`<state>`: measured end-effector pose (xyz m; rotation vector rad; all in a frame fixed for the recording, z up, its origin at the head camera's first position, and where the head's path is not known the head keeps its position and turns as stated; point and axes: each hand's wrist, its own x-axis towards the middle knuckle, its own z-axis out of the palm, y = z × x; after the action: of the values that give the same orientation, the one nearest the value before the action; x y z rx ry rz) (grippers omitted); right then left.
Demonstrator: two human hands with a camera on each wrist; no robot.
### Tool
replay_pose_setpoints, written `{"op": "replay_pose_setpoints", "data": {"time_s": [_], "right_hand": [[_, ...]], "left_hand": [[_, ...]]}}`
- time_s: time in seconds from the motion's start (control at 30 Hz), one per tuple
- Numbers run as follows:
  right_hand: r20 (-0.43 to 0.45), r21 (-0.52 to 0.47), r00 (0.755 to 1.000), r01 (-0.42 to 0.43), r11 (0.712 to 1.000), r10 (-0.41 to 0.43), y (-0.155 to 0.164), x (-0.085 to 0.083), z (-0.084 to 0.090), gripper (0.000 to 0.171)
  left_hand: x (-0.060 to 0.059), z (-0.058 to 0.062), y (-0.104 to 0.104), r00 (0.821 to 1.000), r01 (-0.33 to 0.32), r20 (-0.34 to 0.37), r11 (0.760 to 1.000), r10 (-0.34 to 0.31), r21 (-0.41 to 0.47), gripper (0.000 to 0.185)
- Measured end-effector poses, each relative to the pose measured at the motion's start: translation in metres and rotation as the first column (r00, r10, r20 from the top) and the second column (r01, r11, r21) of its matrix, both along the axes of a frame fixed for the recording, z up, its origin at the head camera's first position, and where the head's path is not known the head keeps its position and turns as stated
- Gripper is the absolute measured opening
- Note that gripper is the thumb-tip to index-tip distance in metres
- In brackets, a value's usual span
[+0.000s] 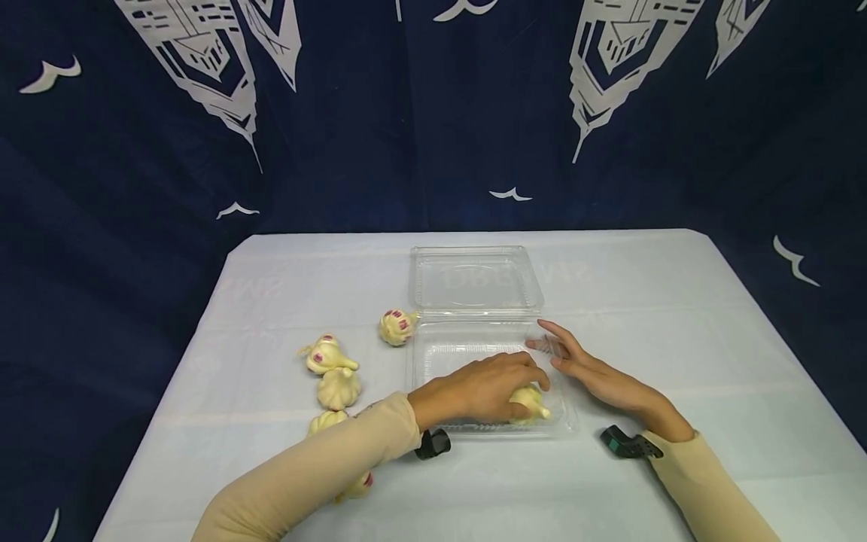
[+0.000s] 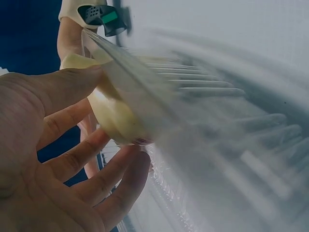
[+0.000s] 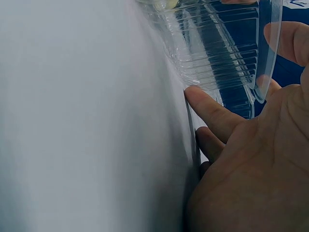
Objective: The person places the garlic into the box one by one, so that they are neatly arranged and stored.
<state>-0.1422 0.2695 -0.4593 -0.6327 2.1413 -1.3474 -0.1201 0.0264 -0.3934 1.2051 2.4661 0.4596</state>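
My left hand (image 1: 491, 385) reaches over the lower half of a clear plastic clamshell container (image 1: 433, 354) and holds a garlic bulb (image 1: 530, 401) near its right front corner. In the left wrist view the thumb lies across the bulb (image 2: 116, 116), its fingers spread beneath, and the clear wall covers part of it. My right hand (image 1: 599, 376) is at the container's right side, fingers mostly straight. The right wrist view shows a fingertip (image 3: 195, 94) low against the ribbed wall (image 3: 217, 63) and the thumb up by the rim.
The container's lid (image 1: 474, 278) lies folded back behind it. One garlic bulb (image 1: 396, 327) sits by its left back corner. Farther left are a pink-marked bulb (image 1: 327, 354), a pale bulb (image 1: 339, 388) and others partly behind the left sleeve (image 1: 325, 467). A white cloth (image 1: 677, 316) covers the table.
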Motion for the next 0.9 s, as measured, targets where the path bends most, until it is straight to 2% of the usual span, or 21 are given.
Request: {"op": "replay_pose_setpoints", "data": {"time_s": [0.27, 0.5, 0.7, 0.9], "right_hand": [[-0.002, -0.015, 1.000, -0.011, 1.000, 0.011, 0.001, -0.001, -0.003, 0.056], [-0.009, 0.012, 1.000, 0.008, 1.000, -0.008, 0.002, -0.001, -0.002, 0.056], [-0.005, 0.008, 1.000, 0.024, 1.000, -0.024, 0.003, -0.002, -0.001, 0.055], [0.008, -0.043, 1.000, -0.010, 0.999, 0.011, 0.001, -0.003, -0.004, 0.056]], "left_hand": [[0.001, 0.004, -0.002, 1.000, 0.017, -0.026, 1.000, -0.017, 0.014, 0.038], [0.004, 0.013, -0.007, 0.997, 0.023, -0.068, 0.998, -0.020, 0.050, 0.039], [0.011, 0.017, -0.019, 0.995, 0.005, -0.100, 0.995, 0.006, 0.104, 0.037], [0.018, 0.023, -0.044, 0.995, -0.063, -0.063, 0.978, 0.076, 0.197, 0.035]]}}
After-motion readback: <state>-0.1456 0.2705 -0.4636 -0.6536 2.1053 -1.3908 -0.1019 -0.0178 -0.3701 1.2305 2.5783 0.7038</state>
